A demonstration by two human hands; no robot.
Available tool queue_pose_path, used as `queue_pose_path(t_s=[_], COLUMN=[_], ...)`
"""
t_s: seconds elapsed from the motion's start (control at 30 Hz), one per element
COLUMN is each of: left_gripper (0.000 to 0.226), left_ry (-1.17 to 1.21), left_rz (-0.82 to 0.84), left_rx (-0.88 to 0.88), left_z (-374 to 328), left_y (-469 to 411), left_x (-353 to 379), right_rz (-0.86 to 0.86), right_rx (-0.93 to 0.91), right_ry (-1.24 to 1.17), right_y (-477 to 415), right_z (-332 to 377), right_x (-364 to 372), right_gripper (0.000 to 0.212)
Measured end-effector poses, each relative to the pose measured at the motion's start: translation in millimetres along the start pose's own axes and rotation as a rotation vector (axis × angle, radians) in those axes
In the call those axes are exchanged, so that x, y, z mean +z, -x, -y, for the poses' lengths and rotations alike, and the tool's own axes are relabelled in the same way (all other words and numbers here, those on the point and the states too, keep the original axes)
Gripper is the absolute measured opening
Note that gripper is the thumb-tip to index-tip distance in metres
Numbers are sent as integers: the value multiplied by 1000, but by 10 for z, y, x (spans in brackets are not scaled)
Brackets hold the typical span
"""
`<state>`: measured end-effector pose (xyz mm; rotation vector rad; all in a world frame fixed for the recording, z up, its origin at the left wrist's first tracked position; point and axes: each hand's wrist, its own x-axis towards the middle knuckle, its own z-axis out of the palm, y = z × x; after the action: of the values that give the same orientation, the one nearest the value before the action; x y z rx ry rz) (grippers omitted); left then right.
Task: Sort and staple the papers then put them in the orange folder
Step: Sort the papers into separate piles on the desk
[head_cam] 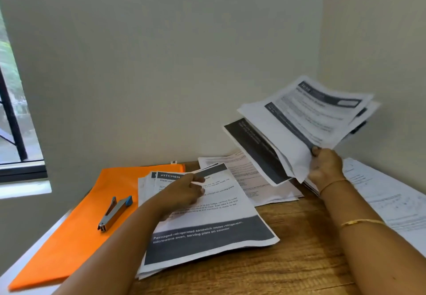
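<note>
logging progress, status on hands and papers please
Left hand pinches top sheet on middle pile. Right hand grips paper bundle, raised. Stapler lies on closed orange folder, blocking it.

Print on raised sheaf (306, 119) motion-blurred, unreadable; sheet count cannot be told. Mid-text of top sheet (207, 232) covered by left hand (184, 191). Right part of orange folder (69, 237) hidden under that stack. Far-right sheets (391, 202) cut by frame edge, print too small
</note>
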<state>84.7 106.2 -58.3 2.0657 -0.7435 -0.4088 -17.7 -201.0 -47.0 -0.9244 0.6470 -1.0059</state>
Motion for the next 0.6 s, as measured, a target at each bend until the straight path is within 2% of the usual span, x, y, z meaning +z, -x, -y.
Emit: queue_pose_path(t_s=[0.07,0.1,0.17,0.23,0.3,0.37,0.43,0.53,0.6], left_gripper=[33,32,36,54,71,67,44,28,23], left_ry=[302,458,699,897,991,1007,934,579,591], left_rz=[-45,-64,-96,-124,-101,-52,-17,-203,-324], left_rx=[-47,-69,-108,-126,-143,-141,-112,-9,98], left_z=[4,-1,-13,-6,-10,-34,-52,-40,-71], left_y=[-19,-23,-25,-36,-28,18,49,55,55], left_x=[1,-2,-28,-89,-172,-223,-205,-104,-95], right_rz=[137,209,354,490,563,594,647,720,703], right_rx=[217,268,304,317,273,142,-6,-162,-247], right_ry=[-10,4,72,149,236,387,556,692,628], right_y=[-32,15,147,291,388,473,600,760,829], right_z=[-106,-145,-211,-254,-282,-301,-298,-261,-215], right_x=[32,73,179,259,330,397,459,543,573], right_gripper=[31,27,23,19,21,23,26,28,27])
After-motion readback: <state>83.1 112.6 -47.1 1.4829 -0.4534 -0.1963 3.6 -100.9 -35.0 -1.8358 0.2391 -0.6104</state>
